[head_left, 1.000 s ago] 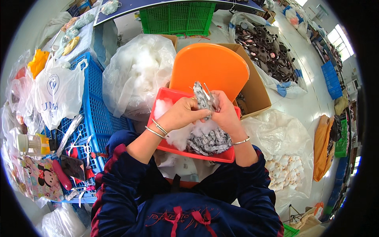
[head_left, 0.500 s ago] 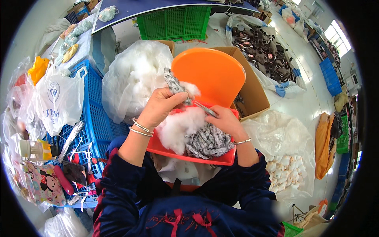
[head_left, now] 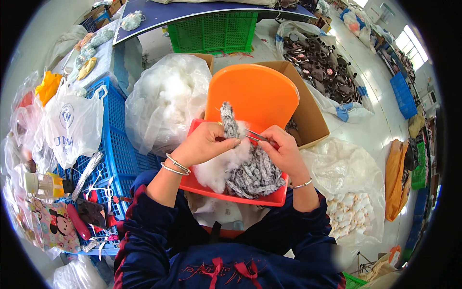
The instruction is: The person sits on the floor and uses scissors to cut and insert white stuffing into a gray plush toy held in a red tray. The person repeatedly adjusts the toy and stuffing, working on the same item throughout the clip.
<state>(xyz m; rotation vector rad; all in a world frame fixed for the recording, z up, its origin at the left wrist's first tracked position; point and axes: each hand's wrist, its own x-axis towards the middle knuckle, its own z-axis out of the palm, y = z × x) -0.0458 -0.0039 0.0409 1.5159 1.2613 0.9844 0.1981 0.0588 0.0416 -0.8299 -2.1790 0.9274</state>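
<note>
Between the thumb and fingers of my left hand (head_left: 206,144) a narrow grey-and-white plush fabric piece (head_left: 228,115) stands upright. My right hand (head_left: 285,150) is closed on metal tweezers (head_left: 254,135), their tips pointing left at a tuft of white stuffing (head_left: 243,129) beside the piece. Whether the tips grip the tuft I cannot tell. Below both hands, a red tray (head_left: 231,198) on my lap holds a heap of white stuffing (head_left: 211,174) on the left and a pile of grey plush pieces (head_left: 255,174) on the right.
An orange chair (head_left: 254,91) stands just beyond the tray, with a cardboard box (head_left: 310,111) behind it. To the left are a clear bag of stuffing (head_left: 168,101) and a blue crate (head_left: 118,144) with scissors (head_left: 109,192). Clear plastic bags of plush parts (head_left: 353,214) lie right.
Both hands have come slightly nearer to me. The plush piece has turned from leaning left to upright, and the tweezers have moved right with my right hand.
</note>
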